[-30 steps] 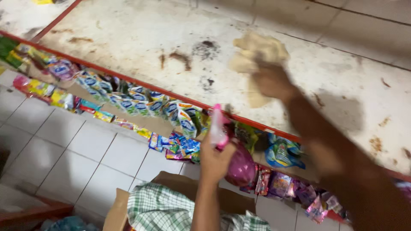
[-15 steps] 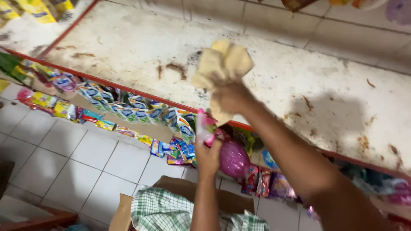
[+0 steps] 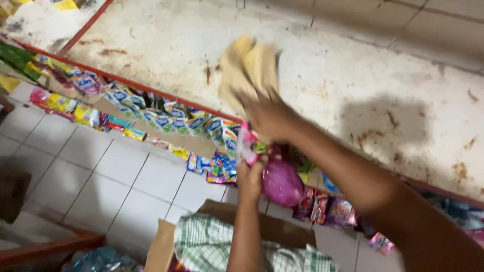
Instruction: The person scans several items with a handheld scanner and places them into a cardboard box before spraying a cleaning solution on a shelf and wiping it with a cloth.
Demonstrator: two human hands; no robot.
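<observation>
A broad, pale, stained shelf surface [image 3: 353, 85] is seen across the upper part of the view, edged by a red strip [image 3: 151, 88] along its front. Rust-brown blotches are scattered over it. Below the red strip, rows of colourful sachets [image 3: 166, 121] are hung against a wall of white tiles [image 3: 116, 166]. Beneath the tiles, an open cardboard box [image 3: 166, 242] is set, with a green checked cloth [image 3: 206, 242] laid in it. Left of the box, a reddish wooden edge [image 3: 45, 247] is visible. The light is dim and even.
</observation>
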